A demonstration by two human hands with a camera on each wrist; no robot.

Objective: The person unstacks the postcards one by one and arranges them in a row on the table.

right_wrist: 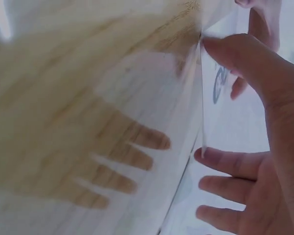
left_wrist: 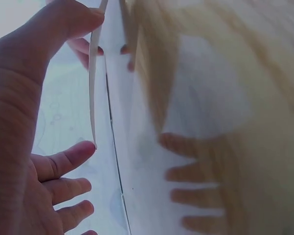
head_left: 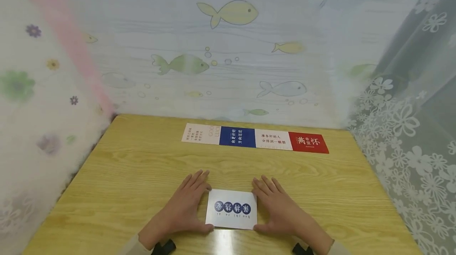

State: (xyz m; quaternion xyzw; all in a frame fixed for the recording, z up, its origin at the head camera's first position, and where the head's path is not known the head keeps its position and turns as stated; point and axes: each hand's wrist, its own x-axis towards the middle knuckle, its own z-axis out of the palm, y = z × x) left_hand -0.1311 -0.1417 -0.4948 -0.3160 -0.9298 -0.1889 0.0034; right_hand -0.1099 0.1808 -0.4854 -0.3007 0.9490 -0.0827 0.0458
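A white card [head_left: 231, 195] with a row of dark blue circles bearing white characters lies between my hands. Its print faces upside down to me. My left hand [head_left: 183, 209] holds its left short side, thumb at the near corner and index finger at the far corner. On the opposite side my right hand [head_left: 279, 209] holds it the same way. The other fingers of both hands stretch forward. In the left wrist view, the card [left_wrist: 92, 83] shows edge-on between thumb and index fingertips. The right wrist view shows the card [right_wrist: 211, 122] spanned likewise, close to the glossy tabletop.
At the back of the wooden table [head_left: 142, 168], a row of cards lies edge to edge: a pale one [head_left: 201, 133], a blue one [head_left: 238, 137], another pale one [head_left: 273, 140] and a red one [head_left: 308, 142]. Behind stands a fish-patterned wall [head_left: 228, 49]; a lace curtain [head_left: 406, 148] hangs right.
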